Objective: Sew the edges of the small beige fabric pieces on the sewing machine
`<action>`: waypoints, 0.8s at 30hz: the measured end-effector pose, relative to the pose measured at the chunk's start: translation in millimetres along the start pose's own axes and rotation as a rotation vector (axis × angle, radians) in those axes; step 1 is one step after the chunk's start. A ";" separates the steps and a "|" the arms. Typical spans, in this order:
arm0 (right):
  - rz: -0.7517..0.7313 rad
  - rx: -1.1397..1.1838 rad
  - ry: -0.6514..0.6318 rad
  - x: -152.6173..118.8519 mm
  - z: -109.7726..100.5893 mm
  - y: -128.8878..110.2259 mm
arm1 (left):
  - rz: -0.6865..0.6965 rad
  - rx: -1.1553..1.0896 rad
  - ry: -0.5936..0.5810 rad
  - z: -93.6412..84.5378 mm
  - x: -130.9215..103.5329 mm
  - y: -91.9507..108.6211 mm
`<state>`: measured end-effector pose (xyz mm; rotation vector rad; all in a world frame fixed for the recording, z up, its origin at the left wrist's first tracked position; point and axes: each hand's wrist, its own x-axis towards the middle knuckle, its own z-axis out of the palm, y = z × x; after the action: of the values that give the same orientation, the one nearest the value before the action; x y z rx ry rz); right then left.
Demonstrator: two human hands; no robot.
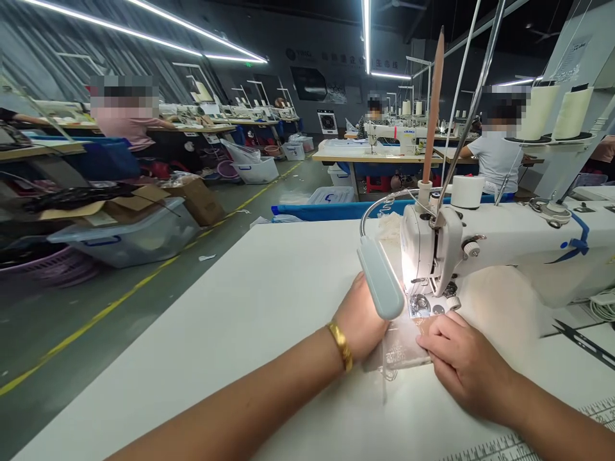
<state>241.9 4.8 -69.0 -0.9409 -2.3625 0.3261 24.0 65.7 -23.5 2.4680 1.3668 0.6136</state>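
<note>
Both forearms stretch across the white table (230, 333), the left hand (360, 320) with its gold bracelet (341, 346) and the right hand (461, 358) lying flat, fingers spread, pinning a lace piece (401, 349) beneath the sewing machine (480, 250) lamp (382, 282).

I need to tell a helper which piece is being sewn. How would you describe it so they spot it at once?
Find the white sewing machine on the white table. Under its lit needle, between the left hand and right hand, lies a small sheer lace piece, the only patterned fabric there.
</note>
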 end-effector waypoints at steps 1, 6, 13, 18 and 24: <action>0.001 0.007 0.001 0.2 0.0 -0.1 | 0.034 0.011 0.047 1.6 -6.8 2.6; -0.002 0.022 -0.004 0.1 1.3 0.1 | 0.191 0.043 0.063 17.1 -32.9 3.1; -0.029 -0.012 0.012 -0.2 2.8 -0.1 | 0.203 0.111 0.006 17.7 -37.0 -0.6; -0.036 -0.034 0.026 -0.4 4.1 -0.1 | 0.227 0.153 0.031 19.1 -39.1 -1.7; -0.027 -0.048 0.023 0.7 4.1 -2.5 | 0.216 0.072 0.008 16.9 -35.3 -5.0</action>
<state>237.8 3.4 -70.9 -0.9287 -2.3699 0.2475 11.8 38.0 -48.9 2.6973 1.1520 0.6303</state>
